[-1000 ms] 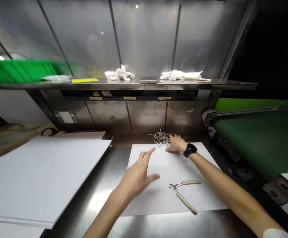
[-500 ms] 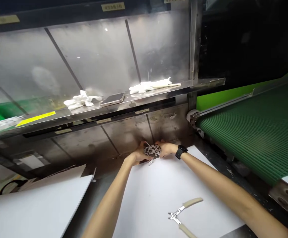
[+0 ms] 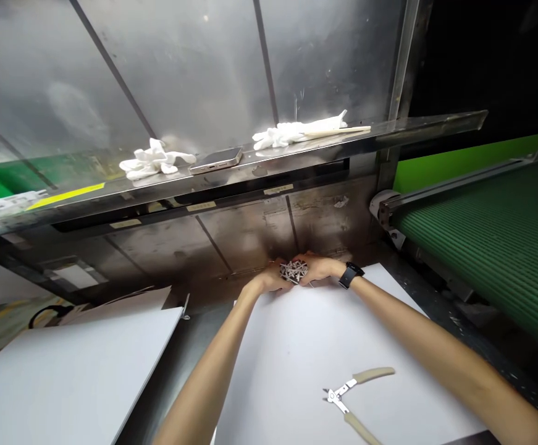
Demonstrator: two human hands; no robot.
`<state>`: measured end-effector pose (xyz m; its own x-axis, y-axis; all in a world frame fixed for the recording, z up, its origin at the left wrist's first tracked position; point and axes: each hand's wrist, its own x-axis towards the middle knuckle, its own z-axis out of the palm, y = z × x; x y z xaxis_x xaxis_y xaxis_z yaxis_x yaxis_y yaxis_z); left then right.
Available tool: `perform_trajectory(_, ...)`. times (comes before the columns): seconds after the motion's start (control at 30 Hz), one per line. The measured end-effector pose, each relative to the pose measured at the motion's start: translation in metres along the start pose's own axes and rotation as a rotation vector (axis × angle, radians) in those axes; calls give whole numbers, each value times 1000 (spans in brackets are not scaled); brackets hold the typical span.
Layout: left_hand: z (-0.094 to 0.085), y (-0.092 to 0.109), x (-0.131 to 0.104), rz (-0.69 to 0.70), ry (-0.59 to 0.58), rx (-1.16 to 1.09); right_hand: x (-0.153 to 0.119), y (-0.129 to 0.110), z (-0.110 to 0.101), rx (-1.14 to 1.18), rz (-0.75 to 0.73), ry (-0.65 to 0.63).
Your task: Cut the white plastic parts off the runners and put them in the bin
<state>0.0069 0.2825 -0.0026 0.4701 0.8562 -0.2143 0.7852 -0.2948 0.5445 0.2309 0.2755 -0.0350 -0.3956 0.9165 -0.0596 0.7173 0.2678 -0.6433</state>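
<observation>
At the far edge of a white sheet (image 3: 291, 346), my left hand (image 3: 272, 277) and my right hand (image 3: 319, 267) cup a heap of small thin greyish-white pieces (image 3: 293, 271) from both sides. The pieces look like short plastic sprues, but they are too small to name for certain. My fingers are curled around the heap, and their tips are partly hidden. A black watch (image 3: 351, 275) is on my right wrist. Nearer to me, a pair of side cutters (image 3: 338, 395) with beige handles lies spread open on the sheet, touched by neither hand.
A metal shelf (image 3: 167, 191) crosses behind my hands, bearing white gloves (image 3: 155, 161), a phone (image 3: 216, 160) and another white glove (image 3: 291, 133) by a thin stick. A green conveyor belt (image 3: 495, 228) runs on the right. A white board (image 3: 74, 371) lies at left.
My hands have drawn closer together around the heap, which looks more compact. A few pieces that lay in front of it are now gathered in. The camera view has tilted down.
</observation>
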Motion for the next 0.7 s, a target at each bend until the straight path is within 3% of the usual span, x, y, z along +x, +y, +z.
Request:
perform_trajectory(0.2,7,4,-7,-18,73,-109,2,3,1,350,14,-18)
perform_trajectory(0.37,-1,14,-26,28,78,-222,-19,-1,-5,748,-15,-115)
perform_trajectory(0.57,-25,37,-44,108,-55,-255,-54,-5,0,1142,-32,-208)
perform_trajectory(0.7,-27,49,-51,148,-165,-259,-77,-7,8,1319,9,-168)
